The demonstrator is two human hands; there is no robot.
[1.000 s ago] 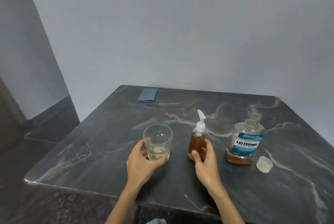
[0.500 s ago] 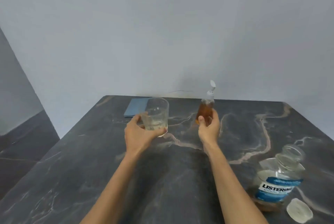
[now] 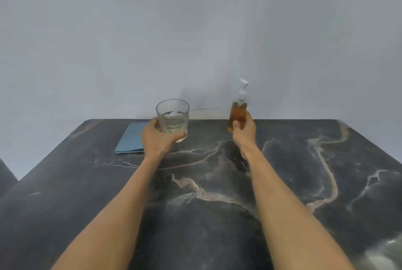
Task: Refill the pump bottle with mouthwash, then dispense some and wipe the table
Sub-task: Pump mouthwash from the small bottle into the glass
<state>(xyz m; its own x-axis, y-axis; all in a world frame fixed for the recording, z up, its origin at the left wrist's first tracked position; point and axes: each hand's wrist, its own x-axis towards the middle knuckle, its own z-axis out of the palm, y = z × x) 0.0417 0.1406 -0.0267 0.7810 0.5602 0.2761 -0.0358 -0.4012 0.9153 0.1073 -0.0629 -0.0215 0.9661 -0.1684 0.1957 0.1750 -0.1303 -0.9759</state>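
Both arms stretched fwd over the dark marbled desk [image 3: 217,215], forearms bare, running from bottom corners of view toward far edge. Left hand [image 3: 155,139] w/ grip clamped on a clear glass [image 3: 173,117]: thumb on the left side of it, fingers curled under/around the base on the right; glass upright, a little pale liquid at the bottom, cannot tell if it touches the desk. Right hand [image 3: 243,130] w/ grip clamped on the pump bottle [image 3: 237,113], thumb in front, fingers wrapped behind; bottle upright w/ slight tilt, amber liquid inside, white pump head on top, held above the desk near the back wall. Glass & bottle apart, roughly level w/ each other. Folded blue cloth [image 3: 132,139] lies flat on the desk, partly hidden behind left hand
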